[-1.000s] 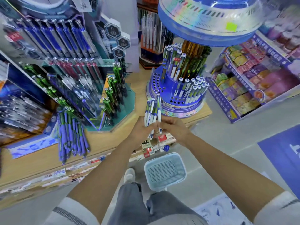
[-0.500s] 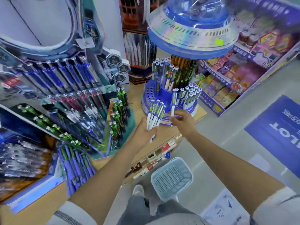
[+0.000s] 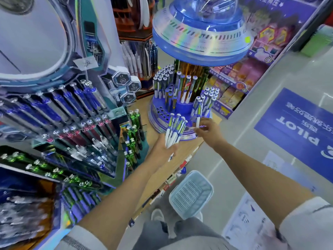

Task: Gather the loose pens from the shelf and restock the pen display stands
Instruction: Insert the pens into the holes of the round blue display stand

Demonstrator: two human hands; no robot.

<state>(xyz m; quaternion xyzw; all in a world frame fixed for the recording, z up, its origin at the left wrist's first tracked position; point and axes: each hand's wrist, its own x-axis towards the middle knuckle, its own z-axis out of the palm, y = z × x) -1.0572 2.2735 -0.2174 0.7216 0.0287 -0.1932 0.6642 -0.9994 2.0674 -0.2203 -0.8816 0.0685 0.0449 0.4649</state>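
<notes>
My left hand (image 3: 163, 147) grips a bundle of white, blue and green pens (image 3: 173, 129), held upright just in front of the round blue pen display stand (image 3: 162, 112). My right hand (image 3: 207, 130) pinches a single pen (image 3: 198, 118) and holds it upright over the holes at the stand's front right edge. The stand's tiers hold several upright pens, with many open holes on the lower left ring. A pile of loose blue and green pens (image 3: 77, 199) lies on the wooden shelf (image 3: 162, 175) at the lower left.
A tall angled display (image 3: 72, 114) of blue, red and green pens fills the left. A holographic blue canopy (image 3: 200, 40) overhangs the round stand. A light-blue plastic basket (image 3: 191, 194) stands on the floor by my legs. Boxed goods (image 3: 239, 82) line a low shelf at the right.
My right hand has drawn one pen from the bundle and carried it up to the stand's front edge. The left hand with the bundle has risen toward the stand. The camera has moved closer.
</notes>
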